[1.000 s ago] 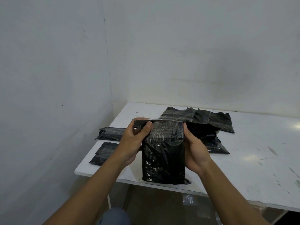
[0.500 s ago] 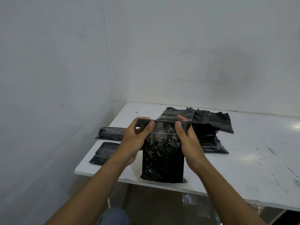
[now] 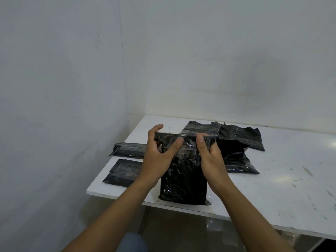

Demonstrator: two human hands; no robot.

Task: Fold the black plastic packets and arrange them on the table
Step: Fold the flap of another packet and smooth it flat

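Observation:
A black plastic packet (image 3: 183, 180) stands upright on the near edge of the white table (image 3: 272, 179). My left hand (image 3: 158, 159) pinches its folded top strip at the left end, thumb in front. My right hand (image 3: 209, 157) pinches the same strip near the middle, thumb on the front face. Behind it lies a loose pile of black packets (image 3: 234, 142). Two folded packets lie flat at the table's left edge, one farther back (image 3: 129, 150) and one nearer (image 3: 123, 172).
White walls meet in a corner to the left of and behind the table. The table's right half shows scuffs and paint marks. Below the front edge I see a tiled floor and my knee (image 3: 132, 242).
My right hand has slid from the packet's right side up to its top strip and toward the middle, its thumb now pressing the fold. The left hand keeps its grip.

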